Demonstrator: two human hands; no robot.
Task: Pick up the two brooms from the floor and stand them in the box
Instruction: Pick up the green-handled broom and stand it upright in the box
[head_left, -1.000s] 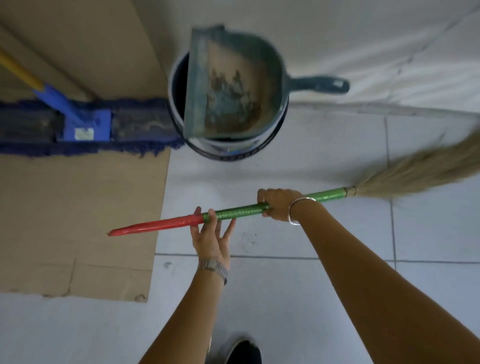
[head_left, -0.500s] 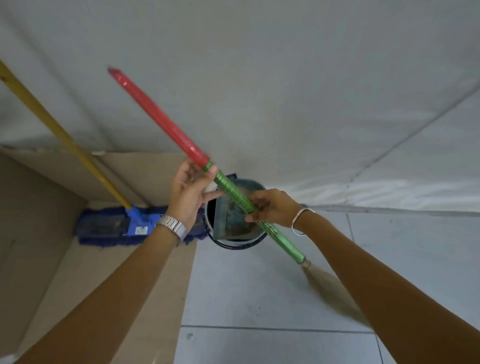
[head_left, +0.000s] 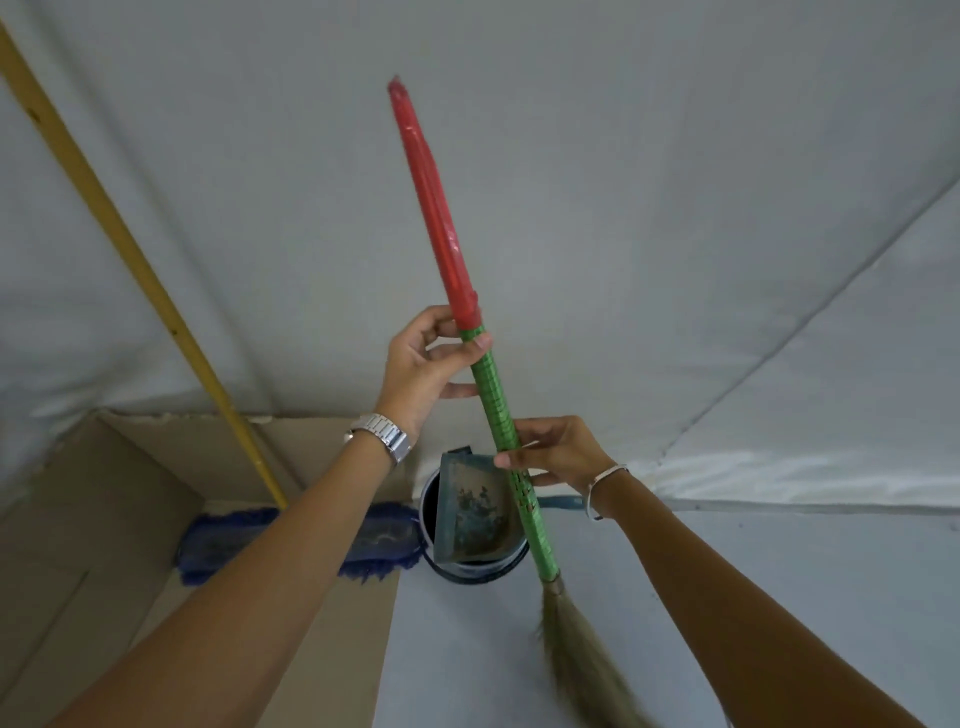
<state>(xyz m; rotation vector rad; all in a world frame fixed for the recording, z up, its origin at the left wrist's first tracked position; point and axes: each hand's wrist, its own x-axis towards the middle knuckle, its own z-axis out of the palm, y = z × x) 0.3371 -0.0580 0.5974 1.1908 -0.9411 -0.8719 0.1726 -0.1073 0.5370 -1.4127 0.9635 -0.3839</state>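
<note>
broom (head_left: 485, 395) near-upright, red end up, bristles low right above floor | my left hand (head_left: 428, 366) fingers wrapped at red/green join, right hand (head_left: 553, 452) pinching lower green shaft | box (head_left: 156, 525) lies down-left of both hands, left hand nearer | next: swing bristles left

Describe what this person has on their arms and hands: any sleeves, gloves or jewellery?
No gloves and no sleeves show: both forearms are bare up to the picture's edge. The left hand has a silver metal link watch on its wrist. The right hand has a thin, plain silver bangle on its wrist. No rings are visible on the fingers that show.
</note>
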